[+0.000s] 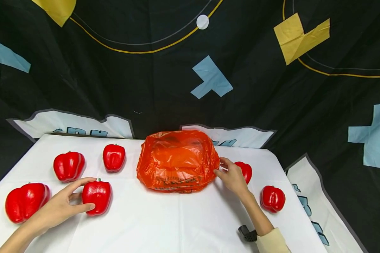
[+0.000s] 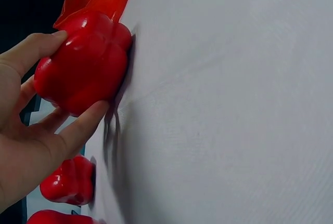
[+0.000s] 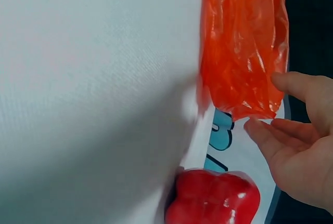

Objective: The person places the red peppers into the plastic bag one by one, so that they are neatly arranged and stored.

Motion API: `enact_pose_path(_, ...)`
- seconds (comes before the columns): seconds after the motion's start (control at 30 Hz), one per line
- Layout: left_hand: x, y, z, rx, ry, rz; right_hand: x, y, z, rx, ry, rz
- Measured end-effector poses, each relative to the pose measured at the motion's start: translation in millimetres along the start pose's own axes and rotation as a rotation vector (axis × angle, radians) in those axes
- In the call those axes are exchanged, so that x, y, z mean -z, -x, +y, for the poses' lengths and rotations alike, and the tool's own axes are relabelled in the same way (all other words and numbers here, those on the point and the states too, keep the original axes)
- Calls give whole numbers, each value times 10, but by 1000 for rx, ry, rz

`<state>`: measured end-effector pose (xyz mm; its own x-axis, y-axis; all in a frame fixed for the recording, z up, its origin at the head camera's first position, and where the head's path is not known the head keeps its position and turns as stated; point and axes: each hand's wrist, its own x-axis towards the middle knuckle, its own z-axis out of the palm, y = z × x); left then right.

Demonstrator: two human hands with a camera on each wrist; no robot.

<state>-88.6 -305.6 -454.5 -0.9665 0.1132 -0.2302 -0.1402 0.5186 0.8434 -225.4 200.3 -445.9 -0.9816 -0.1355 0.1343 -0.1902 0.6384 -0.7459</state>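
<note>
My left hand (image 1: 58,207) grips a red bell pepper (image 1: 98,197) at the left of the white table, thumb and fingers spread round its side. The left wrist view shows the same bell pepper (image 2: 86,65) between the fingertips, close to the cloth. An orange plastic bag (image 1: 177,161), crinkled and puffed up, lies at the middle back. At the bag's right end is my right hand (image 1: 234,177), its thumb and fingers apart. From the right wrist, the thumb overlaps the bag (image 3: 244,52) and the other fingertips are right at its edge.
Three more red peppers lie round my left hand: one at far left (image 1: 25,203), one behind (image 1: 69,166), one nearer the bag (image 1: 114,158). On the right, one pepper (image 1: 245,171) is partly behind my hand, another (image 1: 272,199) beside the forearm. A black patterned cloth (image 1: 164,88) hangs behind.
</note>
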Motion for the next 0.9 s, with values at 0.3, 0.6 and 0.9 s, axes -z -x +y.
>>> enact_pose_path(0.3,-37,-7,194,-23,7,19,-50,2,5,1,-32,45)
enact_pose_path(0.6,-182,-127,564,-86,121,24,-60,15,23,12,-18,65)
enact_pose_path(0.9,-394,-449,899,-197,170,39,-46,26,24,-3,-15,69)
